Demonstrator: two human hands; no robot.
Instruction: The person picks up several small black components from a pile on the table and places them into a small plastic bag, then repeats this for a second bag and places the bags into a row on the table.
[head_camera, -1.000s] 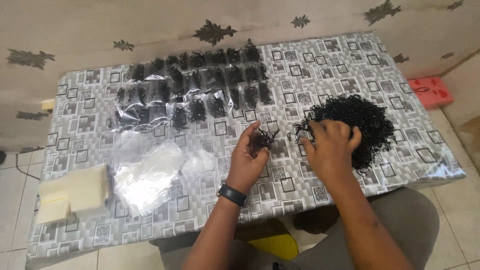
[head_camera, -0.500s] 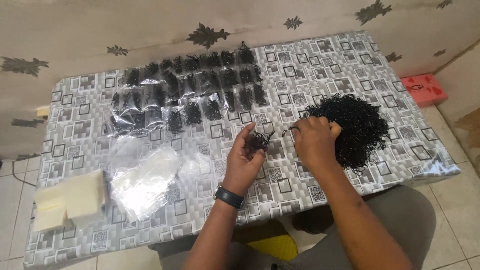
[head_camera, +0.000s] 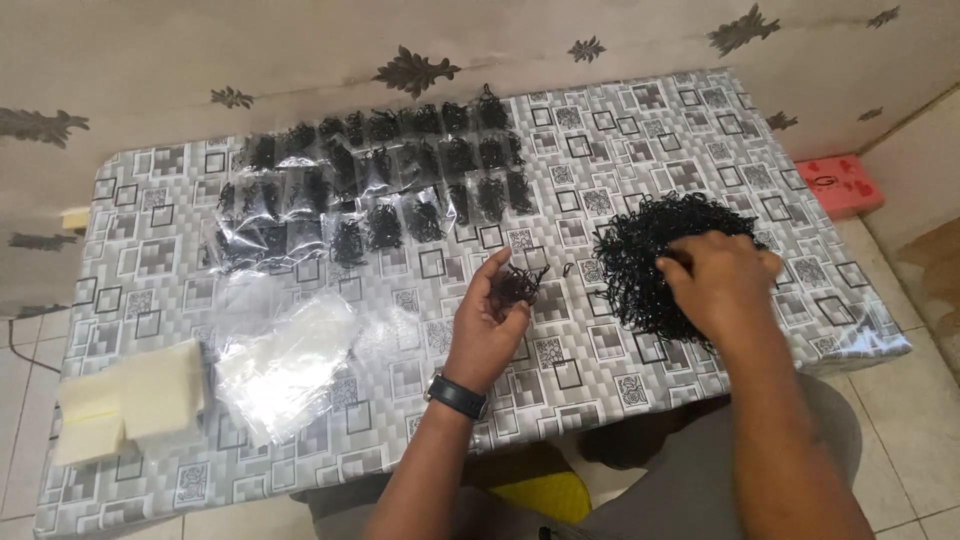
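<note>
Left hand (head_camera: 487, 325) pinches my small clump of black bands (head_camera: 521, 284); right hand (head_camera: 718, 283) grips into the black pile (head_camera: 640, 260) on the right

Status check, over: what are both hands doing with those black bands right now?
Left hand pinching a small bunch of black bands. Right hand reaching into the loose black pile. Filled bags and empty clear bags lie clear of both.

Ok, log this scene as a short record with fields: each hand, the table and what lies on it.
left hand: holds a small bunch of black bands above the table
right hand: rests on the big pile of black bands
table: grey square-patterned cover
filled bags: rows of clear packets with black bands, far left
empty bags: loose clear heap, near left
pale blocks: left edge
</note>
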